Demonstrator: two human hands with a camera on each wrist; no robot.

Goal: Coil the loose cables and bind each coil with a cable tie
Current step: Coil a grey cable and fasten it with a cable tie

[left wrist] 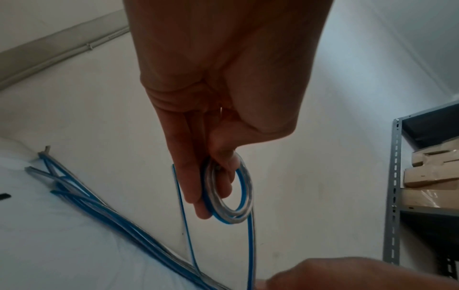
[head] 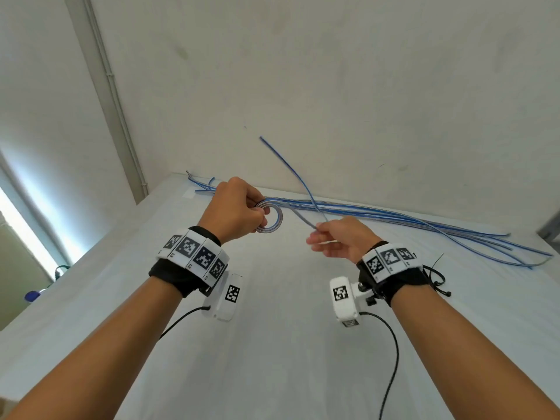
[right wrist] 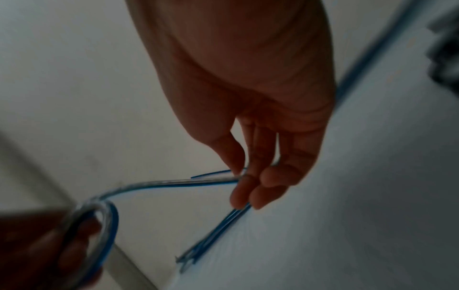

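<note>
Pinching the coil (left wrist: 227, 188), left hand (head: 235, 207); only head view shows cable ties (head: 436, 275).

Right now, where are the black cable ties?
In the head view the black cable ties lie on the white table, far right, just beyond the right hand's wristband and nearer than the loose blue cables.

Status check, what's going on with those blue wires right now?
Left hand grips small coil. Right hand pinches its loose tail. Cable ties untouched on table. Nothing blocking.
</note>
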